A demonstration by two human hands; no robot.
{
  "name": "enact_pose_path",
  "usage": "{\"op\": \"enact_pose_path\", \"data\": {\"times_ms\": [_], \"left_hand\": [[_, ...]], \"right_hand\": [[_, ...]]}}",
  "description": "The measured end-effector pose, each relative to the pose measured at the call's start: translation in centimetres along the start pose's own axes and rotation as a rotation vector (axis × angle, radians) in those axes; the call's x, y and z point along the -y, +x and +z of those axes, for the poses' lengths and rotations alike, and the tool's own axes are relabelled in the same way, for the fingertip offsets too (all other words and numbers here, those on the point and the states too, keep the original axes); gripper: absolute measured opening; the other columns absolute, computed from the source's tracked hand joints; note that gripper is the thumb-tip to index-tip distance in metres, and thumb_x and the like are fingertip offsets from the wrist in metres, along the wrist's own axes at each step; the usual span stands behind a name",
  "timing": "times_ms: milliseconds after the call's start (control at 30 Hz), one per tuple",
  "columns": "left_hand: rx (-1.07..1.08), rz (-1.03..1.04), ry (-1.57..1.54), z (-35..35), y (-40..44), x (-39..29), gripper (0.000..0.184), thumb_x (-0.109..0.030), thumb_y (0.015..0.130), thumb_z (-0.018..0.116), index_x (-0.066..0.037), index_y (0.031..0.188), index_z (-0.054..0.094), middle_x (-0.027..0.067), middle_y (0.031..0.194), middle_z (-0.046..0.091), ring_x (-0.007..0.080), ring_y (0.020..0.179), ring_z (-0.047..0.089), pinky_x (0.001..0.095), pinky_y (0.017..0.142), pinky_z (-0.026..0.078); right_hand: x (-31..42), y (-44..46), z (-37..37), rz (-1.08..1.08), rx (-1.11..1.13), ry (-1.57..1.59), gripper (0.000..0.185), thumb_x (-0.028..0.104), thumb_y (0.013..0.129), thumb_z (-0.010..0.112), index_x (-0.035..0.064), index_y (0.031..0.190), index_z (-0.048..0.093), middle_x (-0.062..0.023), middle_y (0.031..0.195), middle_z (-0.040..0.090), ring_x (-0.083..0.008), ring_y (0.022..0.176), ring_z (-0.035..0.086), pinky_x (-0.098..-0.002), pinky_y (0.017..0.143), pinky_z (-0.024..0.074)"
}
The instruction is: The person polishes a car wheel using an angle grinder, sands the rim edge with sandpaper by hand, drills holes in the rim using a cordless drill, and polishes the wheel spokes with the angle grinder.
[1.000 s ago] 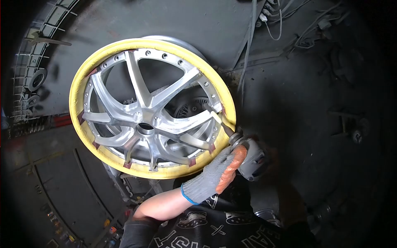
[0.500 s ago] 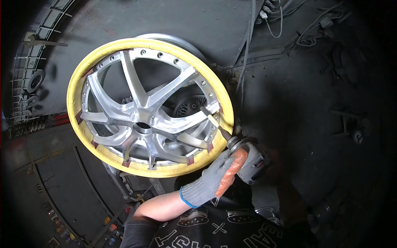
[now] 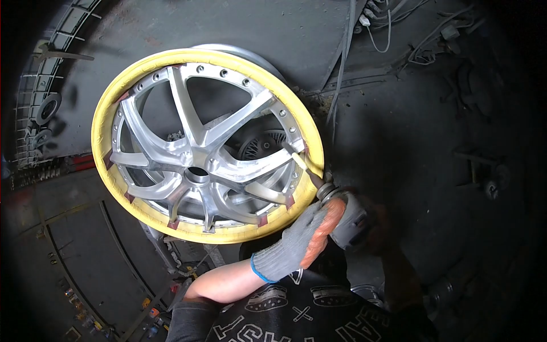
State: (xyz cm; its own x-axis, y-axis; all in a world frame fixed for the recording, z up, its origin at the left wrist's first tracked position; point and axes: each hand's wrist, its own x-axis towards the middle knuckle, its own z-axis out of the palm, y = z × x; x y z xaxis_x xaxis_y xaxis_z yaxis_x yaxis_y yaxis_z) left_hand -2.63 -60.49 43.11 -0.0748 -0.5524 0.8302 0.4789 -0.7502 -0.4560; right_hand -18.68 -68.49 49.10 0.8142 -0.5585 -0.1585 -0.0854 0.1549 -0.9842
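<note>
A silver multi-spoke wheel rim [image 3: 196, 137] has yellow tape [image 3: 108, 117] wrapped around its outer lip, with dark red patches at the spoke ends. My left hand [image 3: 307, 236], in a grey and orange glove, is closed on the front of a grey power tool [image 3: 348, 219]. The tool's pale, narrow tip [image 3: 297, 158] lies at a spoke end on the rim's right side. At the tool's rear, in deep shadow, is my right hand [image 3: 379, 231]; its fingers are too dark to make out.
Cables [image 3: 342, 62] hang at the upper right. A metal rack [image 3: 54, 68] with small discs stands at the left. Behind the spokes a dark round fan-like part [image 3: 265, 145] shows. Another metal wheel [image 3: 370, 294] lies low, beside my shirt.
The tool and my left hand first shifted slightly left, then back right along the spoke end. The rim moved a little in view. My grip stays closed.
</note>
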Motion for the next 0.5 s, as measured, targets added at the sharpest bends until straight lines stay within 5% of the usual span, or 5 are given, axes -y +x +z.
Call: {"op": "enact_pose_path", "data": {"times_ms": [133, 200, 300, 400, 500], "left_hand": [[1.263, 0.45, -2.094, 3.2, -2.6, 6.2, 0.069, 0.003, 0.07, 0.057, 0.003, 0.136, 0.035, 0.0163, 0.134, 0.044, 0.0268, 0.125, 0.045, 0.0341, 0.106, 0.034], [1.579, 0.566, -2.619, 3.9, -2.0, 6.8, 0.083, 0.01, 0.063, 0.06, 0.001, 0.14, 0.033, 0.0128, 0.14, 0.042, 0.023, 0.13, 0.042, 0.0288, 0.111, 0.03], [2.489, -0.264, -2.769, 4.9, 1.0, 7.5, 0.071, -0.018, 0.076, 0.06, -0.001, 0.14, 0.034, 0.014, 0.136, 0.045, 0.021, 0.124, 0.047, 0.0337, 0.107, 0.036], [3.301, -1.543, -2.256, 6.0, 4.5, 7.8, 0.072, -0.047, 0.089, 0.061, -0.004, 0.14, 0.036, 0.0152, 0.133, 0.048, 0.019, 0.119, 0.052, 0.0385, 0.102, 0.043], [3.054, -1.565, -2.53, 6.8, 6.3, 8.0, 0.07, -0.045, 0.089, 0.06, -0.002, 0.139, 0.037, 0.0163, 0.133, 0.049, 0.0226, 0.12, 0.051, 0.0383, 0.103, 0.042]], "right_hand": [[1.1, 0.3, -0.2, 0.031, -0.033, 0.012, 0.065, 0.042, 0.084, 0.063, -0.0015, 0.129, 0.047, -0.0141, 0.103, 0.062, -0.0199, 0.088, 0.065, -0.0354, 0.074, 0.0547], [1.6, 0.7, 0.1, 0.035, -0.01, -0.041, 0.065, 0.04, 0.08, 0.066, -0.0007, 0.127, 0.048, -0.0148, 0.102, 0.063, -0.0224, 0.087, 0.066, -0.0361, 0.073, 0.0546], [2.3, 1.4, 0.7, 0.028, 0.063, -0.219, 0.064, 0.038, 0.075, 0.07, 0.0005, 0.124, 0.051, -0.016, 0.101, 0.064, -0.0261, 0.087, 0.067, -0.0372, 0.073, 0.0545], [3.2, 1.6, 1.6, 0.008, 0.114, -0.414, 0.064, 0.036, 0.071, 0.074, 0.0017, 0.121, 0.054, -0.0171, 0.1, 0.065, -0.0298, 0.087, 0.068, -0.0384, 0.072, 0.0543], [4.0, 1.5, 2.4, 0.051, 0.12, -0.416, 0.061, 0.031, 0.069, 0.074, 0.0019, 0.119, 0.055, -0.0185, 0.097, 0.066, -0.0333, 0.087, 0.068, -0.039, 0.072, 0.0539]]}}
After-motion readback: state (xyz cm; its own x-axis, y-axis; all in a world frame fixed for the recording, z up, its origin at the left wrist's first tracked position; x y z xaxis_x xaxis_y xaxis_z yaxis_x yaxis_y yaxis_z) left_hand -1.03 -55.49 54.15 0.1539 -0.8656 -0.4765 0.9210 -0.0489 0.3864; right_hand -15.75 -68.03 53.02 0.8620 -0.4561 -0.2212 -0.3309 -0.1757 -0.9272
